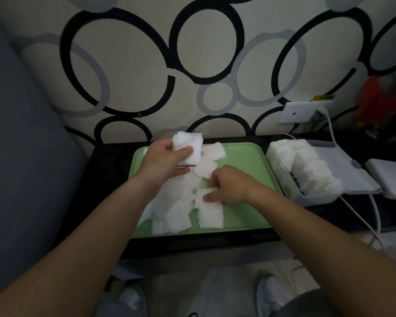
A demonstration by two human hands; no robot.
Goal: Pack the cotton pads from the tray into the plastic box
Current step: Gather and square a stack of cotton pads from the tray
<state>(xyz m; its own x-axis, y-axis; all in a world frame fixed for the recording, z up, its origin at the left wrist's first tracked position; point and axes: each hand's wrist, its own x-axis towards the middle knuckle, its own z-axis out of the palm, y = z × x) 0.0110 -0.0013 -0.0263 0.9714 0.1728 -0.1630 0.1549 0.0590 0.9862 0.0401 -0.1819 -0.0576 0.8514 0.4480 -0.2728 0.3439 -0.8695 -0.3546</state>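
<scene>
A green tray lies on a dark table, with several loose white square cotton pads scattered over its left and middle. My left hand is raised over the tray's far left and grips a stack of cotton pads. My right hand rests on the tray's middle, its fingertips pinching one cotton pad. To the right of the tray stands the pale plastic box, open, with a curved row of packed pads standing in it.
The box's lid lies open to its right. White adapters and cables lie at the table's right end. A wall socket sits behind the box. A grey sofa is on the left.
</scene>
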